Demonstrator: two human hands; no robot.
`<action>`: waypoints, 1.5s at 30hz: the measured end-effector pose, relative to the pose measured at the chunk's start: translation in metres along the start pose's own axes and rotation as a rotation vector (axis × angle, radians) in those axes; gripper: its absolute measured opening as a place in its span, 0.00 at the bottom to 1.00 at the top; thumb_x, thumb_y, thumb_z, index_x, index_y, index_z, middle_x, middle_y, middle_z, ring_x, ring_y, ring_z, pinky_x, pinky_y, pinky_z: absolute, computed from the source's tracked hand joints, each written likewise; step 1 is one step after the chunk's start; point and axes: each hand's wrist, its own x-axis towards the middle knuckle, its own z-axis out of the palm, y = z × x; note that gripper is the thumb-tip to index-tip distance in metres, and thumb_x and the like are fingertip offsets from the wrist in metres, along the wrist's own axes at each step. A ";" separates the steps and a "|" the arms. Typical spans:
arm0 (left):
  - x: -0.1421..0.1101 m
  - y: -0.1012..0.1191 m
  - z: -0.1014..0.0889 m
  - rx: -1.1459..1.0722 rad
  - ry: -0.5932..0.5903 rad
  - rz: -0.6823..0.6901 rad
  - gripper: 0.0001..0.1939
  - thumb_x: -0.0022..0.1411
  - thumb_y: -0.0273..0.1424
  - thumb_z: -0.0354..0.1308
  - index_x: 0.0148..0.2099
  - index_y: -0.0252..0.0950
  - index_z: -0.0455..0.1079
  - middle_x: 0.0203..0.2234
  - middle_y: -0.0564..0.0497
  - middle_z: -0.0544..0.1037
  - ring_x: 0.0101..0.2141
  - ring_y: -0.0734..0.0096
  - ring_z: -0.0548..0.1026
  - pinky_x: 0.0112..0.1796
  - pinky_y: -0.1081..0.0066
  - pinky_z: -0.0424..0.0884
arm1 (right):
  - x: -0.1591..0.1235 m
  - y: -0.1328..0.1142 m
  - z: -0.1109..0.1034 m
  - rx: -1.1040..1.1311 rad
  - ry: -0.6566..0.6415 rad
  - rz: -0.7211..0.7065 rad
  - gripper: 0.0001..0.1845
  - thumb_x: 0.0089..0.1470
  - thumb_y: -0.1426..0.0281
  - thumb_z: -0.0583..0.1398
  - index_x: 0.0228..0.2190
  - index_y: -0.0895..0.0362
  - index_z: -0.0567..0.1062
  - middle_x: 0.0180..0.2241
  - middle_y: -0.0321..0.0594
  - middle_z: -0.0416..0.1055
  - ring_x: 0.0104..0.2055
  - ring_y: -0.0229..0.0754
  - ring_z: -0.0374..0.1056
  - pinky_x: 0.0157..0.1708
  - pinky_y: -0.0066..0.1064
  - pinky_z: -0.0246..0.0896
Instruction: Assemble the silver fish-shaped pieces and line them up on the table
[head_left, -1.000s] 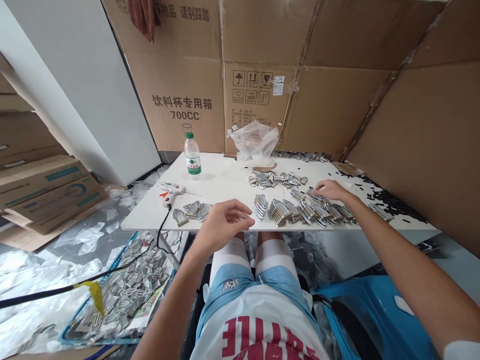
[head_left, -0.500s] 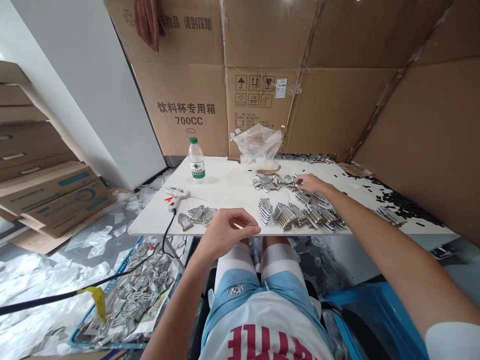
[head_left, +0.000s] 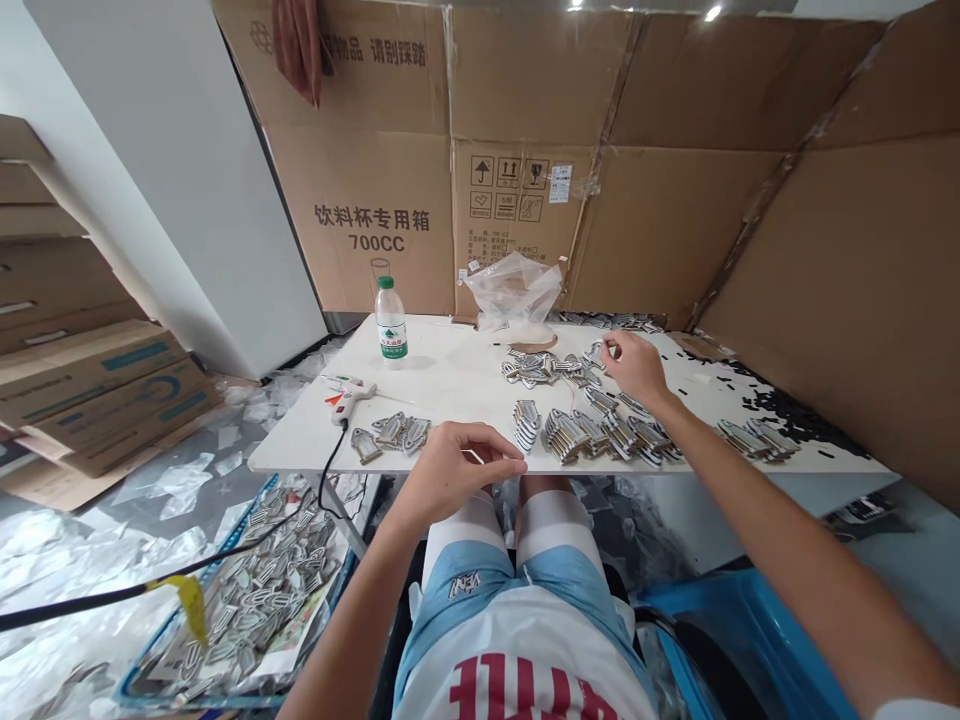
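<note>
I sit at a white table (head_left: 450, 375) strewn with small silver shaped pieces. My right hand (head_left: 636, 366) reaches over the far pile of loose pieces (head_left: 551, 366) and pinches one silver piece (head_left: 600, 352) between thumb and fingertips. My left hand (head_left: 454, 468) hovers at the table's near edge with thumb and fingers curled together on a thin pale stick. Rows of stacked pieces (head_left: 592, 434) lie between the two hands. A smaller group of pieces (head_left: 394, 433) lies left of my left hand.
A white glue gun (head_left: 346, 392) with a black cord lies at the left of the table, a water bottle (head_left: 391, 325) behind it, a clear plastic bag (head_left: 514, 285) at the back. Black scraps (head_left: 787, 405) cover the right side. Cardboard walls surround; a floor tray of pieces (head_left: 255, 590) lies left.
My right hand moved from the right-hand rows leftward and farther back to the loose pile and lifted a piece. My left hand stayed near the table's edge, fingers closing together.
</note>
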 end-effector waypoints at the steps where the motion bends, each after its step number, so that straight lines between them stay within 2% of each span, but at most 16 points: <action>1: 0.001 0.000 0.001 -0.011 0.002 -0.006 0.08 0.63 0.38 0.71 0.38 0.39 0.86 0.34 0.48 0.86 0.34 0.65 0.81 0.37 0.70 0.76 | -0.012 -0.011 -0.008 0.042 0.053 0.011 0.18 0.70 0.64 0.53 0.50 0.58 0.78 0.45 0.53 0.81 0.45 0.51 0.75 0.51 0.42 0.69; 3: 0.002 0.001 0.004 -0.020 0.020 -0.006 0.10 0.66 0.39 0.69 0.41 0.39 0.85 0.35 0.48 0.87 0.35 0.65 0.82 0.37 0.70 0.77 | -0.044 -0.036 -0.024 0.176 0.122 0.040 0.20 0.71 0.59 0.54 0.51 0.57 0.78 0.41 0.48 0.81 0.39 0.47 0.75 0.43 0.39 0.72; 4: 0.002 0.001 0.006 -0.024 0.030 0.002 0.10 0.67 0.39 0.68 0.42 0.38 0.85 0.36 0.48 0.87 0.35 0.66 0.81 0.37 0.70 0.77 | -0.063 -0.049 -0.032 0.377 0.140 0.076 0.19 0.69 0.57 0.58 0.49 0.56 0.80 0.38 0.44 0.81 0.35 0.46 0.74 0.37 0.37 0.72; 5: 0.002 0.001 0.008 -0.030 0.038 0.012 0.10 0.68 0.39 0.67 0.42 0.38 0.84 0.36 0.48 0.87 0.34 0.67 0.81 0.36 0.71 0.77 | -0.083 -0.063 -0.039 0.576 0.113 0.116 0.18 0.67 0.56 0.61 0.48 0.55 0.81 0.34 0.41 0.80 0.30 0.44 0.72 0.31 0.35 0.71; 7: 0.001 0.004 0.013 -0.043 0.034 0.031 0.09 0.69 0.38 0.66 0.44 0.38 0.83 0.36 0.49 0.86 0.34 0.68 0.81 0.37 0.71 0.77 | -0.119 -0.091 -0.052 0.839 -0.012 0.184 0.16 0.64 0.56 0.66 0.46 0.53 0.83 0.28 0.36 0.76 0.25 0.41 0.68 0.24 0.32 0.66; 9: -0.001 0.008 0.018 -0.027 0.014 0.052 0.08 0.70 0.36 0.66 0.44 0.38 0.83 0.37 0.50 0.86 0.34 0.68 0.82 0.37 0.70 0.77 | -0.147 -0.115 -0.060 0.983 -0.110 0.206 0.14 0.63 0.57 0.68 0.43 0.52 0.85 0.24 0.34 0.74 0.23 0.39 0.66 0.21 0.29 0.63; 12: -0.004 0.014 0.025 0.030 -0.028 0.102 0.08 0.71 0.35 0.64 0.43 0.39 0.83 0.38 0.50 0.86 0.36 0.68 0.82 0.38 0.71 0.76 | -0.170 -0.136 -0.066 1.059 -0.160 0.180 0.11 0.64 0.59 0.68 0.42 0.52 0.85 0.30 0.38 0.80 0.27 0.40 0.71 0.25 0.30 0.69; 16: -0.004 0.017 0.030 0.075 -0.076 0.184 0.07 0.72 0.33 0.64 0.43 0.39 0.83 0.38 0.50 0.84 0.37 0.69 0.79 0.38 0.72 0.75 | -0.178 -0.145 -0.069 1.012 -0.137 0.151 0.12 0.66 0.58 0.66 0.46 0.51 0.84 0.40 0.41 0.83 0.38 0.44 0.77 0.36 0.33 0.75; 19: -0.004 0.015 0.033 0.130 -0.055 0.224 0.06 0.72 0.32 0.63 0.43 0.39 0.82 0.38 0.50 0.82 0.37 0.71 0.78 0.36 0.73 0.74 | -0.179 -0.148 -0.072 1.031 -0.164 0.163 0.13 0.65 0.57 0.66 0.46 0.51 0.84 0.38 0.41 0.82 0.38 0.43 0.76 0.37 0.32 0.73; 22: -0.003 0.013 0.036 0.209 -0.013 0.302 0.06 0.73 0.29 0.63 0.44 0.39 0.82 0.38 0.50 0.81 0.36 0.72 0.78 0.33 0.75 0.72 | -0.179 -0.152 -0.073 1.088 -0.184 0.265 0.15 0.63 0.55 0.68 0.43 0.52 0.84 0.34 0.39 0.80 0.35 0.41 0.73 0.34 0.30 0.70; 27: -0.001 0.006 0.039 0.503 0.058 0.679 0.06 0.75 0.26 0.61 0.46 0.37 0.80 0.35 0.51 0.80 0.33 0.73 0.76 0.34 0.73 0.72 | -0.177 -0.155 -0.072 1.239 -0.215 0.523 0.21 0.56 0.52 0.72 0.41 0.56 0.83 0.24 0.31 0.69 0.21 0.33 0.57 0.20 0.25 0.53; 29: -0.001 0.004 0.042 0.686 0.080 0.816 0.08 0.76 0.24 0.58 0.45 0.35 0.79 0.33 0.51 0.79 0.32 0.73 0.74 0.31 0.72 0.70 | -0.176 -0.154 -0.071 1.275 -0.184 0.578 0.23 0.53 0.52 0.73 0.41 0.56 0.83 0.22 0.29 0.66 0.20 0.31 0.54 0.18 0.25 0.50; 32: -0.002 0.003 0.046 0.942 0.095 0.932 0.10 0.78 0.22 0.55 0.44 0.33 0.76 0.32 0.51 0.77 0.29 0.72 0.71 0.27 0.70 0.66 | -0.175 -0.152 -0.070 1.288 -0.143 0.616 0.25 0.50 0.52 0.75 0.40 0.57 0.82 0.22 0.28 0.65 0.18 0.30 0.54 0.16 0.25 0.48; 36: -0.002 0.004 0.048 1.088 0.073 0.974 0.08 0.78 0.22 0.54 0.46 0.33 0.75 0.35 0.49 0.79 0.32 0.69 0.73 0.28 0.68 0.67 | -0.175 -0.150 -0.070 1.295 -0.121 0.625 0.25 0.50 0.52 0.75 0.41 0.58 0.81 0.21 0.26 0.64 0.17 0.29 0.54 0.16 0.24 0.46; 41: -0.002 0.004 0.046 1.099 0.066 0.968 0.08 0.79 0.23 0.54 0.52 0.33 0.74 0.37 0.49 0.79 0.33 0.68 0.74 0.29 0.68 0.69 | -0.173 -0.151 -0.072 1.310 -0.132 0.653 0.26 0.49 0.52 0.76 0.41 0.58 0.81 0.17 0.24 0.60 0.17 0.30 0.52 0.16 0.23 0.44; 45: -0.002 0.002 0.046 1.112 0.059 0.941 0.07 0.77 0.22 0.55 0.50 0.34 0.74 0.37 0.50 0.80 0.34 0.67 0.74 0.29 0.67 0.68 | -0.174 -0.152 -0.074 1.303 -0.159 0.648 0.27 0.49 0.51 0.76 0.40 0.58 0.81 0.16 0.23 0.58 0.17 0.30 0.50 0.16 0.23 0.42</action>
